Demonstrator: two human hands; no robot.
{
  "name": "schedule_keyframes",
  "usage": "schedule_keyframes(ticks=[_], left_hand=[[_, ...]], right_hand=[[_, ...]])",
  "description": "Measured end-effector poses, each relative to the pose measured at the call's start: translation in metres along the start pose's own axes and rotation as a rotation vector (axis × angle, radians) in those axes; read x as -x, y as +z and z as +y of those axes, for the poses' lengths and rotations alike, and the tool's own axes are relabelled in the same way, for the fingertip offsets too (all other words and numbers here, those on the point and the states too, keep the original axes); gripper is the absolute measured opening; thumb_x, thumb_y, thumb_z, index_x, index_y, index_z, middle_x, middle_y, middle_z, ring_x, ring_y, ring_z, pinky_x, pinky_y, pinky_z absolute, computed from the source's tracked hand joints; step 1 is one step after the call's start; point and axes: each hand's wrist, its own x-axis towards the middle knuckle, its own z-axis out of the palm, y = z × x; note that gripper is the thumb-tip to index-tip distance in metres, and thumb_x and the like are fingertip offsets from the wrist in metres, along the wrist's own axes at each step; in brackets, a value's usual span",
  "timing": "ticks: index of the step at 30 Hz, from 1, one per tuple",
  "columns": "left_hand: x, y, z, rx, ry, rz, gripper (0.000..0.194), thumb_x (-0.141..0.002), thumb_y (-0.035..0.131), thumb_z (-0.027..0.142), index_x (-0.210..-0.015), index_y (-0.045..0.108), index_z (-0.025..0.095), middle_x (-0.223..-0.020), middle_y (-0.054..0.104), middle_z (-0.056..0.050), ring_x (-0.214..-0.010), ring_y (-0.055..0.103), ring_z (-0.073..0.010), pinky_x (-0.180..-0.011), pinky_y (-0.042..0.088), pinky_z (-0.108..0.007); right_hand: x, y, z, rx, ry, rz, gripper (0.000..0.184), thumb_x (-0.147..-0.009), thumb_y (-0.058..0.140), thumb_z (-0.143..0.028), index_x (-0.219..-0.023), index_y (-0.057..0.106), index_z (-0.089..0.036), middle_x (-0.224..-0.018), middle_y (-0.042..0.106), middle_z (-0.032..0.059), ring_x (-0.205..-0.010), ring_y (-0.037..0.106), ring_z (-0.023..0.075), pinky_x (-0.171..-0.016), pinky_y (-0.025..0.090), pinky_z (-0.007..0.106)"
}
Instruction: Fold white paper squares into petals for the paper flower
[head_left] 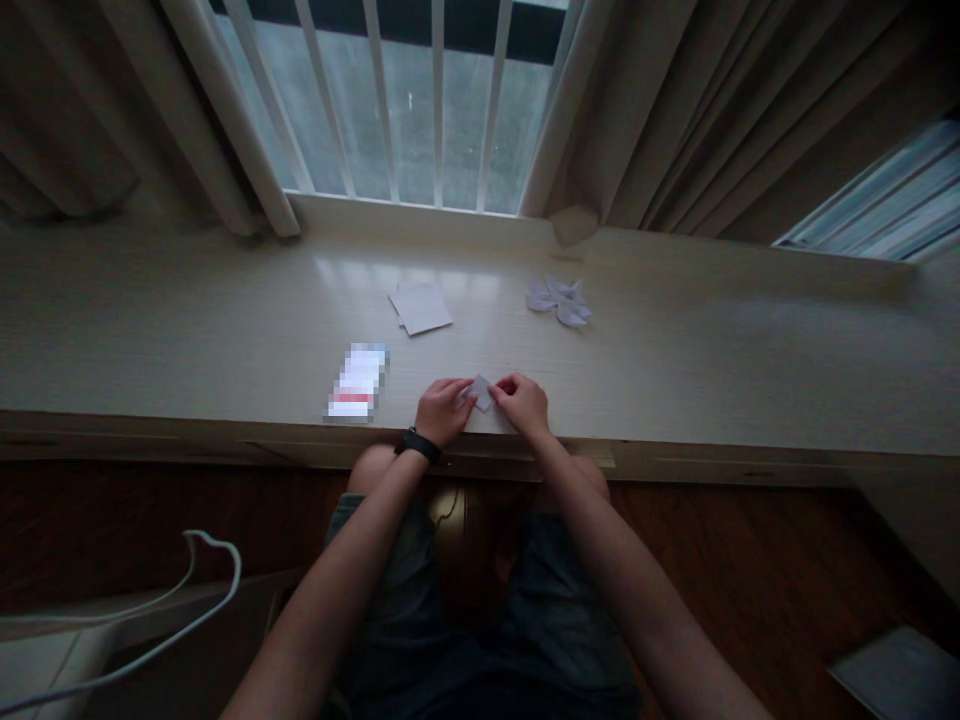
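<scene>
A small folded piece of white paper (481,392) is held between my two hands, just over the front edge of the pale counter (697,370). My left hand (444,410), with a black band on its wrist, pinches the paper's left side. On its right side, the thumb and fingers of my right hand (523,402) are closed on it. Farther back lie a few flat square sheets of paper (421,307), overlapping. To their right sits a cluster of folded paper pieces (559,301).
A lit phone (358,382), its screen blurred out, lies left of my hands. Behind the counter are a barred window (420,120) and curtains (675,110). A white cable (238,570) loops at the lower left, and a pale flat object (900,672) is at the lower right.
</scene>
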Motion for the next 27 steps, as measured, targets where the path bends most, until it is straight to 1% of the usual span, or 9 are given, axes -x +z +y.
schedule_keyframes(ticks=[2,4,7,9,12,14,18,22,27], left_hand=[[0.005,0.003,0.003,-0.180,0.174,-0.079,0.023,-0.086,0.059,0.030,-0.105,0.070,0.022,-0.110,0.070,-0.007,-0.104,0.061,-0.0233,-0.094,0.046,-0.042],[0.008,0.005,0.006,-0.293,0.268,-0.142,0.023,-0.087,0.055,0.028,-0.104,0.070,0.022,-0.113,0.069,-0.006,-0.106,0.059,-0.0248,-0.095,0.043,-0.045],[0.009,0.005,0.008,-0.371,0.321,-0.159,0.027,-0.089,0.052,0.026,-0.109,0.069,0.021,-0.118,0.068,-0.006,-0.109,0.058,-0.0255,-0.094,0.041,-0.045],[0.009,0.005,0.008,-0.394,0.337,-0.160,0.029,-0.088,0.052,0.025,-0.111,0.068,0.020,-0.119,0.067,-0.007,-0.111,0.056,-0.0258,-0.093,0.041,-0.045],[0.010,0.006,0.007,-0.403,0.326,-0.147,0.030,-0.089,0.051,0.024,-0.113,0.067,0.019,-0.118,0.068,-0.007,-0.109,0.057,-0.0252,-0.092,0.040,-0.044],[0.012,0.007,0.007,-0.392,0.315,-0.134,0.029,-0.090,0.050,0.024,-0.111,0.068,0.019,-0.116,0.069,-0.007,-0.108,0.058,-0.0245,-0.093,0.040,-0.044],[0.019,0.007,0.011,-0.400,0.250,-0.106,0.027,-0.090,0.050,0.025,-0.108,0.069,0.021,-0.119,0.067,-0.008,-0.110,0.057,-0.0263,-0.095,0.037,-0.045],[0.023,0.005,0.018,-0.410,0.158,-0.071,0.027,-0.089,0.050,0.026,-0.108,0.069,0.022,-0.121,0.066,-0.007,-0.110,0.054,-0.0288,-0.095,0.036,-0.048],[0.021,0.002,0.026,-0.411,0.052,-0.019,0.024,-0.089,0.050,0.027,-0.102,0.069,0.023,-0.120,0.067,-0.007,-0.111,0.053,-0.0302,-0.097,0.031,-0.051]], right_hand=[[0.002,-0.001,0.002,0.154,-0.019,0.022,0.020,-0.079,0.061,-0.040,-0.077,0.068,-0.021,-0.075,0.069,0.0046,-0.074,0.060,0.0197,-0.070,0.044,0.031],[0.005,0.000,0.003,0.234,-0.045,0.048,0.020,-0.082,0.059,-0.039,-0.080,0.068,-0.021,-0.079,0.069,0.0064,-0.081,0.060,0.0223,-0.074,0.044,0.033],[0.007,0.001,0.006,0.279,-0.157,0.107,0.023,-0.085,0.056,-0.032,-0.097,0.070,-0.019,-0.098,0.070,0.0103,-0.097,0.058,0.0256,-0.088,0.043,0.038],[0.009,0.000,0.008,0.293,-0.314,0.083,0.029,-0.088,0.052,-0.026,-0.111,0.067,-0.019,-0.118,0.066,0.0097,-0.112,0.053,0.0265,-0.098,0.039,0.040],[0.012,-0.003,0.012,0.321,-0.531,-0.086,0.038,-0.089,0.046,-0.019,-0.124,0.062,-0.023,-0.133,0.059,0.0036,-0.129,0.044,0.0253,-0.106,0.033,0.042],[0.014,-0.007,0.015,0.340,-0.573,-0.157,0.040,-0.091,0.045,-0.020,-0.128,0.059,-0.024,-0.135,0.057,0.0018,-0.133,0.040,0.0255,-0.108,0.031,0.044],[0.020,-0.013,0.016,0.353,-0.565,-0.143,0.040,-0.092,0.046,-0.029,-0.131,0.056,-0.025,-0.137,0.055,0.0023,-0.137,0.034,0.0298,-0.110,0.028,0.051],[0.024,-0.015,0.014,0.366,-0.621,-0.145,0.043,-0.094,0.045,-0.033,-0.136,0.050,-0.029,-0.143,0.049,0.0019,-0.141,0.026,0.0312,-0.110,0.024,0.056],[0.036,-0.015,0.011,0.412,-0.637,-0.162,0.042,-0.096,0.042,-0.035,-0.137,0.049,-0.033,-0.143,0.048,0.0033,-0.136,0.033,0.0306,-0.110,0.022,0.056]])
